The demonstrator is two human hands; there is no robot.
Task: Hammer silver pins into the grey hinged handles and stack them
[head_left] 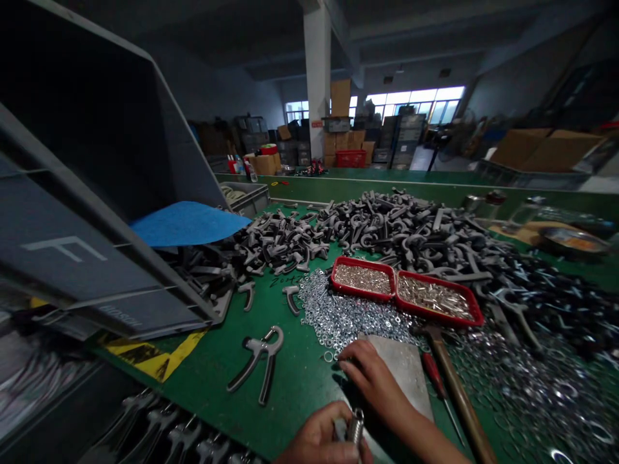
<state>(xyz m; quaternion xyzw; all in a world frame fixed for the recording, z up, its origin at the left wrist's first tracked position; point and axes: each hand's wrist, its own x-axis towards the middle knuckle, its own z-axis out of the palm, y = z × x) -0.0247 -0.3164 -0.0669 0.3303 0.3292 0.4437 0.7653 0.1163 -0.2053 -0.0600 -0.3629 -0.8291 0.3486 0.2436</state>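
Factory room with stacked cartons (546,149) lies behind a green desk (300,399). Near the desk's front edge, the left hand (322,441) has its fingers closed around a steel coil spring (356,426), partly hidden. The right hand (371,377), fingers loosely bent, rests on a grey metal plate (401,374) beside shiny washers (338,316).

Workshop hall (242,71) with bright windows (414,103), a white pillar (317,77), stacked cardboard boxes (341,122), dark storage crates (409,135).
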